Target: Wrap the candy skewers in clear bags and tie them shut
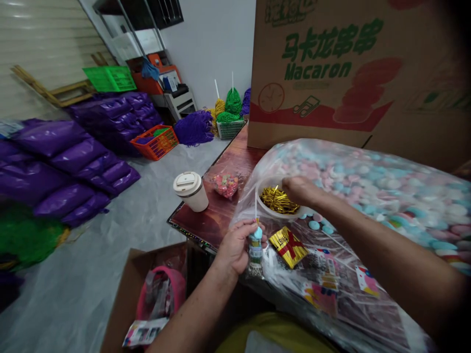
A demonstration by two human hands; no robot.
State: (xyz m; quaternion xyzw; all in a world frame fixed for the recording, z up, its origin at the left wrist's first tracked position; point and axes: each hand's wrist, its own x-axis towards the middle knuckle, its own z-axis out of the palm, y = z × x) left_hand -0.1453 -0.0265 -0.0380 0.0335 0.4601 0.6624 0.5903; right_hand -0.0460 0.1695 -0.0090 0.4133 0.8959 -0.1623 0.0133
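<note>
My left hand (237,245) is closed around the neck of a small clear bag with a candy skewer (255,247) in it. A blue candy shows near the top, and a white stick rises out above my fingers. Something gold shows at the bag's neck. Over the right side of a white bowl (262,205) full of gold twist ties (277,200), my right hand (296,190) has its fingers curled downward. Whatever its fingertips pinch is hidden. Just below the bowl lies a gold twist-tie packet (288,246) with a red cross pattern.
A big clear bag of pastel candies (368,181) covers the table's right. Behind it stands a Macaron carton (312,108). A lidded cup (193,191) and a small bag of colourful candies (225,185) are at the left. An open carton (123,284) holds a pink basket (176,284).
</note>
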